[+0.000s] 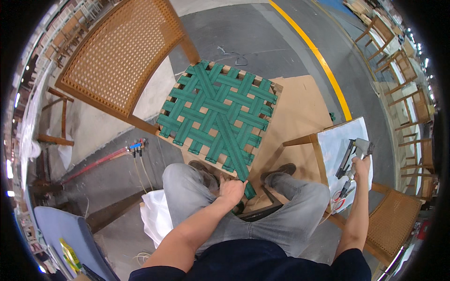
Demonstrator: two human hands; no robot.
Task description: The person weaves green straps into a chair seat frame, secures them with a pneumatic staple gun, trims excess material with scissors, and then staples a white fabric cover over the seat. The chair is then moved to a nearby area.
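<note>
A wooden chair seat frame (220, 165) lies before me, woven across with green webbing (201, 104). One green strap (233, 149) runs diagonally over the weave to the near corner, where its end hangs past the frame. My left hand (232, 192) is closed on that strap at the corner. Off to the right, my right hand (361, 167) is wrapped round the handle of a grey and black staple gun (348, 158). The gun is over a stand covered in white sheeting (333, 140). Red-handled scissors (336, 202) lie below it on the same stand.
A cane chair back (123, 56) rises behind the seat at the left. Cardboard (300, 105) covers the floor beneath. Air-line fittings (137, 147) lie on the floor at left, near a blue padded chair (70, 236). Another cane panel (393, 220) stands at right.
</note>
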